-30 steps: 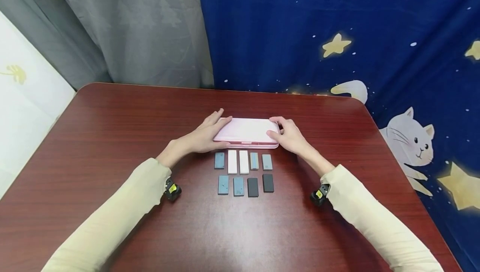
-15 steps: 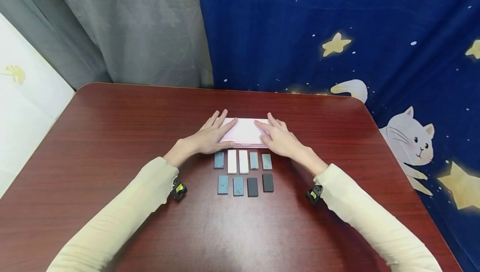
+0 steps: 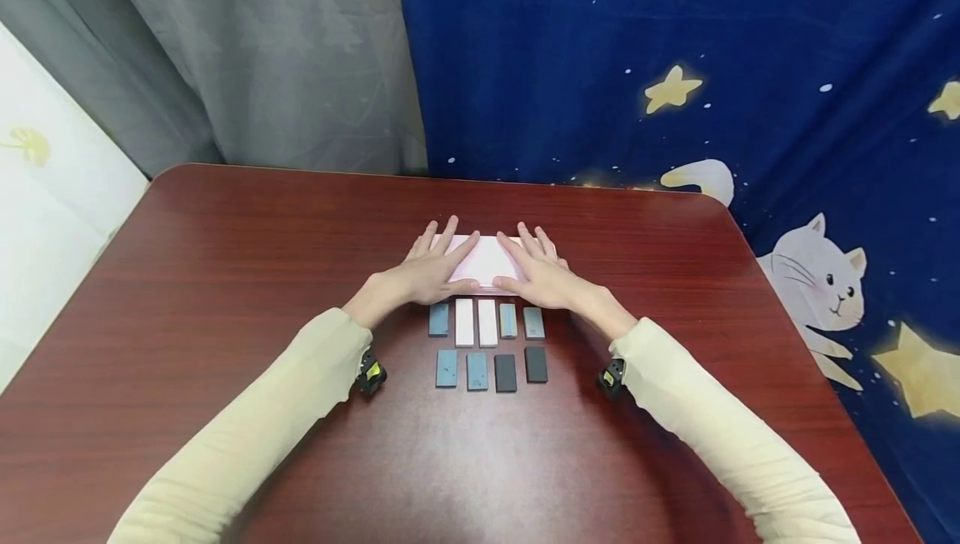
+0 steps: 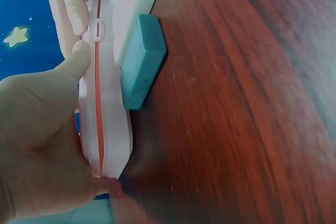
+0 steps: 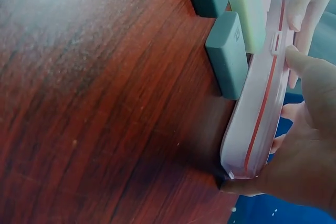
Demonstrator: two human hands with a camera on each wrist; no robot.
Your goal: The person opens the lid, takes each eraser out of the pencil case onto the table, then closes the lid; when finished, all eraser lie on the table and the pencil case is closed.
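Note:
A flat pale pink lidded case (image 3: pixel 486 262) lies on the table, with a red line along its seam and a small front latch (image 4: pixel 100 31). My left hand (image 3: pixel 427 269) rests on the left part of its lid, fingers spread and straight, thumb along the front edge. On the right part lies my right hand (image 3: pixel 547 272), also spread, its thumb tip close to the left one. Just in front of the case stand two white eraser-like blocks (image 3: pixel 464 323), with a blue block (image 3: pixel 438 321) at their left and a grey-green block (image 5: pixel 227 53) at the right end.
A second row of blocks lies nearer to me, with blue blocks (image 3: pixel 446 369) at left and dark blocks (image 3: pixel 506 374) at right. A striped block (image 3: pixel 508 321) is in the first row. The brown table's (image 3: pixel 300 219) far edge meets curtains (image 3: pixel 525 69).
My right hand has gone from gripping the case's right end to lying spread on the lid. My left hand has slid inward. The lid sits closer down on the base; the blocks stay put.

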